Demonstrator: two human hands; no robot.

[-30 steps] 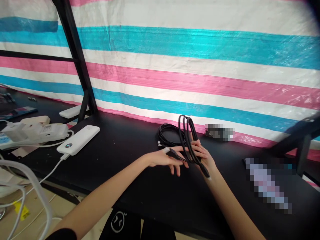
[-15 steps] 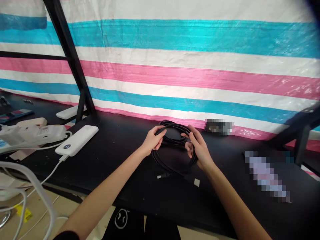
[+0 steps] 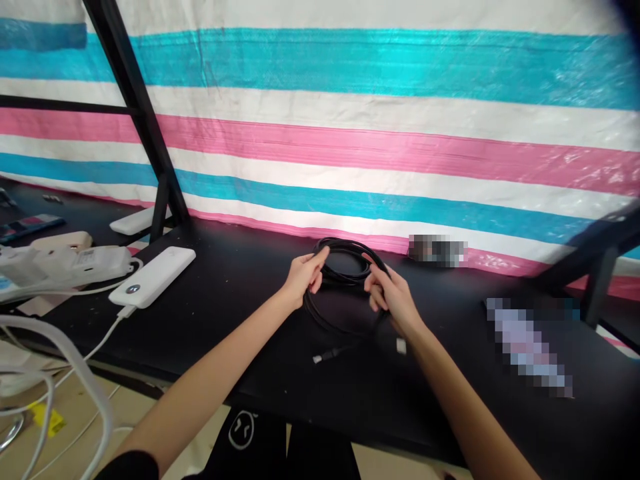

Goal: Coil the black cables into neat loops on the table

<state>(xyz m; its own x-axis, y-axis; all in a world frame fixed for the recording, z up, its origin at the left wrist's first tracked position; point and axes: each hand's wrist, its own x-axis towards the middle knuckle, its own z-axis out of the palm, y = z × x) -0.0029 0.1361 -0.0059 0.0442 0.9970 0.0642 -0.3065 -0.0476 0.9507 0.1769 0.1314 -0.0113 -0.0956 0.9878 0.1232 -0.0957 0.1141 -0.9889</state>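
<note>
A coiled black cable [image 3: 345,272] is held up in loops between my two hands over the black table [image 3: 240,320]. My left hand [image 3: 305,275] is closed around the coil's left side, thumb on top. On the right side, my right hand [image 3: 393,293] grips the loops, its fingers curled toward the middle. A lower loop hangs beneath the rest, toward me. One cable connector [image 3: 320,359] with a pale tip shows below the coil. Another pale end [image 3: 401,345] is beside my right wrist, partly hidden.
On the left lies a white power bank [image 3: 155,277] with a white cable plugged in. Beside it are a white power strip [image 3: 100,263] and a phone [image 3: 30,228]. Blurred-out items lie at the back and right. Black frame bars [image 3: 145,120] stand before a striped sheet [image 3: 350,140].
The fingers of my right hand have shifted on the loops. The pale cable end near my right wrist has moved slightly right and up. The camera view has shifted a little.
</note>
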